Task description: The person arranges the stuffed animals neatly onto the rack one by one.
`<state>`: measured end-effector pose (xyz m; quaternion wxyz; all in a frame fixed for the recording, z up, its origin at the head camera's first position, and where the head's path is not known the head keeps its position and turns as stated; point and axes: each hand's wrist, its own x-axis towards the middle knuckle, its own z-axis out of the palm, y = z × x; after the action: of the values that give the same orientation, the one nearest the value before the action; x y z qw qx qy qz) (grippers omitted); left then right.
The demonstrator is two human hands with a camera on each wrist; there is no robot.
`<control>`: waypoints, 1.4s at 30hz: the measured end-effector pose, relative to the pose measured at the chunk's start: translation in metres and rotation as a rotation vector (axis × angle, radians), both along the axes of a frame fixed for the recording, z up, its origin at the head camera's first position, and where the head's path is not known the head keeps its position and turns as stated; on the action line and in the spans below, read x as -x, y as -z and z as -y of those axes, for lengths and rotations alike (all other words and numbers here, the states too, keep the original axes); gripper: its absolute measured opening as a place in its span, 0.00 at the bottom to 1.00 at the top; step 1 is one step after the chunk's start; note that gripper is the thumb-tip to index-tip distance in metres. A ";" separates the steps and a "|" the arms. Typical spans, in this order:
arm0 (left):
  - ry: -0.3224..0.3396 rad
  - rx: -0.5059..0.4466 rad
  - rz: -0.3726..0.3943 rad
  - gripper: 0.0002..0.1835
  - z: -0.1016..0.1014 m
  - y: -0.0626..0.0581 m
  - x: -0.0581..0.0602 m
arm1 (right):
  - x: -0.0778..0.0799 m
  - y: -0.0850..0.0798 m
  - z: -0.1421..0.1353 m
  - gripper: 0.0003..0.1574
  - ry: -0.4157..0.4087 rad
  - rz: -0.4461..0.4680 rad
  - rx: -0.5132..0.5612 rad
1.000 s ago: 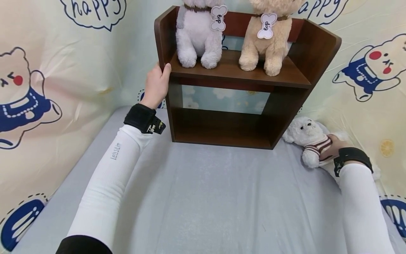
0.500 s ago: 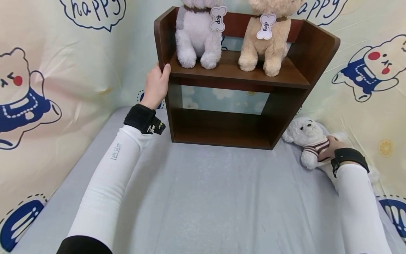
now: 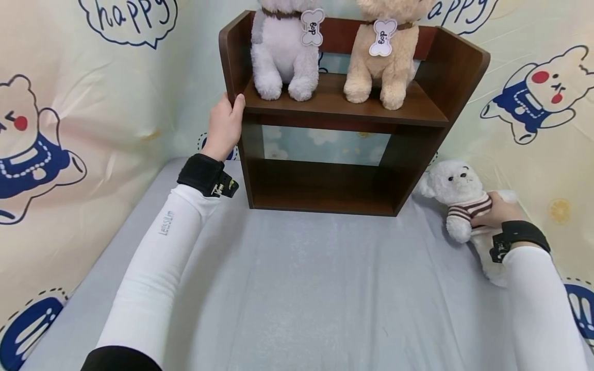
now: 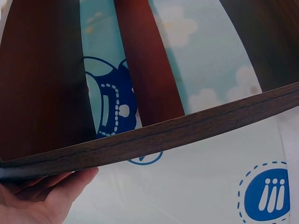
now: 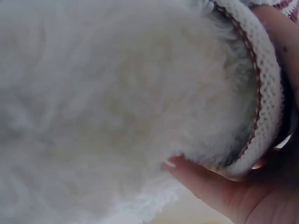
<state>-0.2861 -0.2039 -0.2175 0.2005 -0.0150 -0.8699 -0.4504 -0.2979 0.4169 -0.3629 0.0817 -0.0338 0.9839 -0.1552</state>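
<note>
My left hand (image 3: 225, 126) grips the left side panel of a dark brown wooden shelf (image 3: 345, 116), its thumb on the front edge. In the left wrist view, the fingers (image 4: 70, 189) lie against the panel's edge. At the right, my right hand (image 3: 498, 212) holds a white plush dog (image 3: 457, 180) round the body at its striped knit sweater. The dog leans, head up toward the shelf's lower right corner. White fur (image 5: 107, 93) fills most of the right wrist view, with my thumb or a finger pressed into it at the bottom.
A grey-white plush dog (image 3: 285, 56) and a tan plush dog (image 3: 382, 67), both with bone-shaped tags, sit on the upper shelf board, heads cut off by the frame. A grey cloth (image 3: 325, 288) covers the table. Printed curtains (image 3: 116, 103) hang behind and at both sides.
My right hand has raised the white plush dog a little, and its head now stands higher and more upright. The left hand keeps its grip on the shelf. The view has shifted slightly.
</note>
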 end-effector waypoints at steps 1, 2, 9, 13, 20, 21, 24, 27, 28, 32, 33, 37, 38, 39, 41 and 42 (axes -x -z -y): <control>0.001 0.000 -0.004 0.28 0.000 0.000 0.000 | -0.002 -0.001 0.000 0.62 0.005 -0.007 0.007; 0.001 0.002 -0.007 0.28 0.000 0.001 0.000 | -0.004 -0.002 0.000 0.63 0.013 -0.008 0.019; -0.002 0.007 -0.021 0.28 -0.001 0.001 0.001 | -0.011 -0.008 0.003 0.64 0.068 -0.107 0.090; -0.005 0.007 -0.027 0.28 -0.001 0.001 0.001 | -0.014 -0.013 0.007 0.61 0.070 -0.201 0.119; -0.004 0.014 -0.025 0.28 -0.002 0.001 0.001 | -0.027 -0.026 0.015 0.63 0.128 -0.251 0.189; -0.002 0.010 -0.024 0.28 -0.002 0.001 0.001 | -0.029 -0.028 0.016 0.63 0.132 -0.266 0.199; 0.004 0.001 -0.022 0.28 -0.002 0.001 0.000 | -0.034 -0.033 0.020 0.62 0.133 -0.312 0.248; 0.003 0.002 -0.025 0.28 -0.002 0.001 0.000 | -0.038 -0.039 0.024 0.61 0.152 -0.356 0.288; 0.001 0.004 -0.027 0.28 -0.002 0.001 0.000 | -0.039 -0.040 0.026 0.61 0.160 -0.373 0.308; -0.007 0.004 -0.025 0.28 -0.002 0.002 0.000 | -0.044 -0.047 0.031 0.61 0.199 -0.439 0.367; -0.007 0.002 -0.023 0.28 -0.002 0.002 0.000 | -0.045 -0.049 0.033 0.61 0.206 -0.448 0.376; -0.010 0.002 -0.025 0.28 -0.002 0.002 0.000 | -0.051 -0.057 0.037 0.62 0.235 -0.457 0.382; -0.012 0.005 -0.029 0.28 -0.002 0.002 0.000 | -0.052 -0.058 0.038 0.63 0.241 -0.454 0.378; -0.014 0.009 -0.033 0.28 -0.002 0.003 0.000 | -0.053 -0.060 0.039 0.62 0.249 -0.453 0.374; -0.016 0.013 -0.037 0.28 -0.002 0.003 0.000 | -0.056 -0.062 0.040 0.62 0.268 -0.451 0.373; -0.014 0.011 -0.039 0.28 -0.002 0.003 0.000 | -0.057 -0.063 0.041 0.62 0.281 -0.449 0.373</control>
<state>-0.2866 -0.2022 -0.2205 0.2204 -0.0186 -0.8684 -0.4438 -0.2406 0.3758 -0.2994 -0.1673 0.0548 0.9270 -0.3312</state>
